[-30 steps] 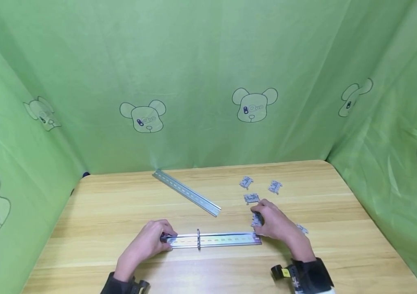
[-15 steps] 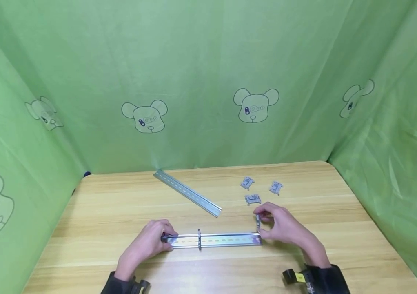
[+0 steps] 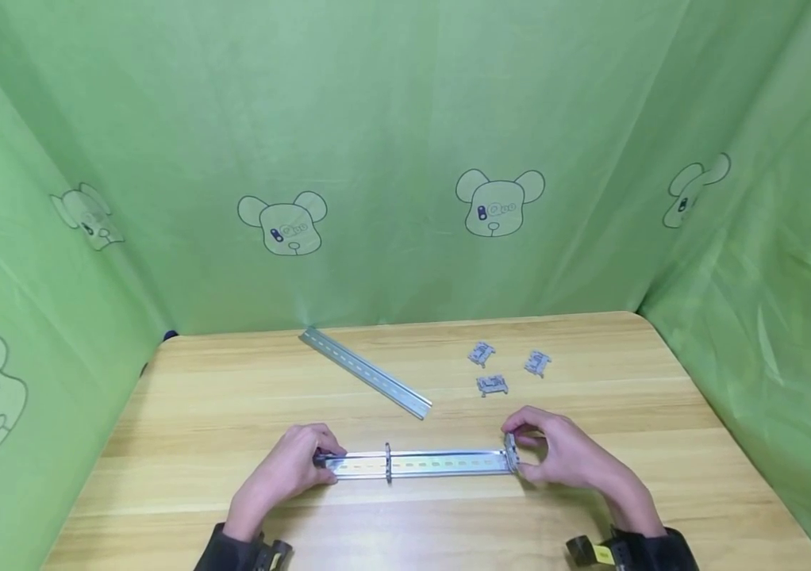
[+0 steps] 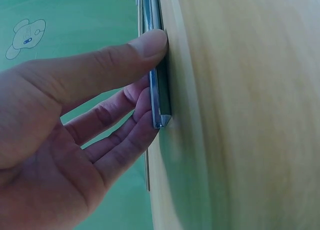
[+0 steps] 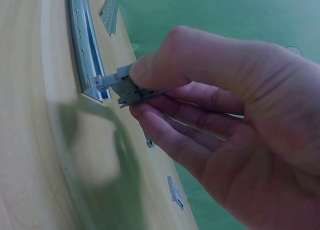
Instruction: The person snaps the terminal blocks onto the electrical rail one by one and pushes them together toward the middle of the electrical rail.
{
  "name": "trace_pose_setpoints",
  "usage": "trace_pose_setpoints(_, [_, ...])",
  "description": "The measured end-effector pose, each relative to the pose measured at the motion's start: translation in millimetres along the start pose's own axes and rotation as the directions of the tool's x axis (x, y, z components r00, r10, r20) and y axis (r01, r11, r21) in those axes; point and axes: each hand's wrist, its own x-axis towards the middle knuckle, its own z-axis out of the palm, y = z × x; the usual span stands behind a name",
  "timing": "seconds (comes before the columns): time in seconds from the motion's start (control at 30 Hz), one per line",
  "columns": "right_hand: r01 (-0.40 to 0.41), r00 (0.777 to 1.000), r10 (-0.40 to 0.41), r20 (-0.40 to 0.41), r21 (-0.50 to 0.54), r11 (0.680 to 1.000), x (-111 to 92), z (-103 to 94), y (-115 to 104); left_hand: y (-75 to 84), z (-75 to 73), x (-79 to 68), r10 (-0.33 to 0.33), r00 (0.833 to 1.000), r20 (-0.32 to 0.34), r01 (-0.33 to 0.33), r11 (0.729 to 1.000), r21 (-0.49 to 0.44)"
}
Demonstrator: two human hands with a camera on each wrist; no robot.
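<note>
A slotted metal DIN rail (image 3: pixel 448 463) lies lengthwise near the table's front. Its left end is held by my left hand (image 3: pixel 288 469); in the left wrist view the thumb presses one side of the rail (image 4: pixel 155 90) and fingers curl against the other. One thin grey terminal block (image 3: pixel 388 462) stands across the rail, left of its middle. My right hand (image 3: pixel 568 454) pinches another grey terminal block (image 3: pixel 512 454) between thumb and fingers at the rail's right end. In the right wrist view this block (image 5: pixel 129 89) is tilted, its tip at the rail end; whether it has hooked on is unclear.
A second DIN rail (image 3: pixel 366 373) lies diagonally behind the first. Loose terminal blocks lie at the back right: one on the left (image 3: pixel 481 354), one on the right (image 3: pixel 537 363), one nearer (image 3: pixel 493 385). Green cloth walls (image 3: pixel 391 159) surround the table's back and sides.
My right hand has turned its terminal block edge-on and brought it nearer to me, onto the rail's right end. The loose block seen beside the right wrist is out of the head view. Left hand stays.
</note>
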Motion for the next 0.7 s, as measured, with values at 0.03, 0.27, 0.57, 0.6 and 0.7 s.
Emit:
trace_pose_setpoints(0.03, [0.0,1.0,0.0,0.002,-0.001,1.0,-0.2,0.1,-0.2,0.0,-0.2,0.1,0.0,1.0,0.0,0.0,1.0,0.0])
trace_pose_setpoints(0.27, [0.011,1.0,-0.012,0.023,0.022,1.0,-0.5,0.4,-0.1,-0.6,0.1,0.1,-0.003,1.0,0.001,0.003,1.0,-0.004])
trace_pose_setpoints(0.57, [-0.004,0.999,0.003,0.045,0.037,0.999,-1.2,-0.4,2.6,-0.2,-0.8,0.6,-0.009,1.0,0.003,0.009,1.0,0.005])
trace_pose_setpoints(0.6, [-0.006,0.999,0.004,0.048,0.038,0.999,-0.9,0.0,2.6,0.1,-1.0,0.6,-0.008,1.0,0.003,0.008,1.0,0.005])
trace_pose_setpoints(0.7, [-0.005,0.999,0.003,0.054,0.041,0.999,0.4,1.9,1.9,0.4,-1.4,1.0,-0.007,1.0,0.006,0.007,1.0,0.004])
